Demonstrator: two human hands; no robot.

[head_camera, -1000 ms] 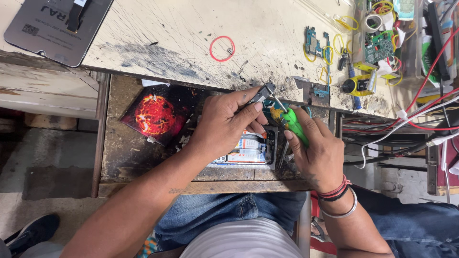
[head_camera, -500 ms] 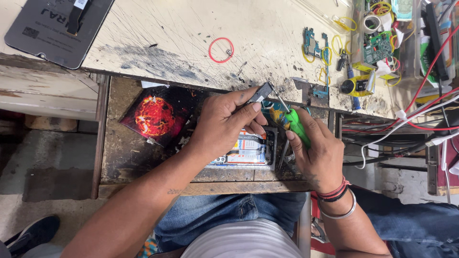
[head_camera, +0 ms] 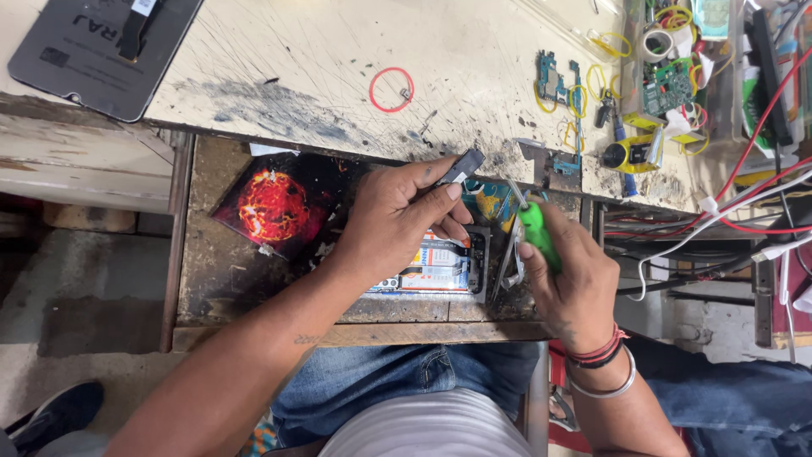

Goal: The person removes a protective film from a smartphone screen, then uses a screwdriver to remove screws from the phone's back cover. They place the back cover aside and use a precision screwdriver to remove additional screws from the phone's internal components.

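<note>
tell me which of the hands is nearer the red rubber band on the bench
Left. The left hand is just below the red rubber band; the right hand sits lower and further to the right.

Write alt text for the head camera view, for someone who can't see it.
Seen from above, a person's left hand pinches a small dark part while the right hand holds a green-handled screwdriver over an opened phone in a drawer. The scratched workbench above holds a red rubber band and circuit boards.

The screwdriver [head_camera: 538, 234] handle is bright green. At 9 o'clock of it lies a black card [head_camera: 283, 203] with a fiery orange-red ball. At 12 o'clock, a red band [head_camera: 391, 89] on the cream bench [head_camera: 321, 59].
</note>
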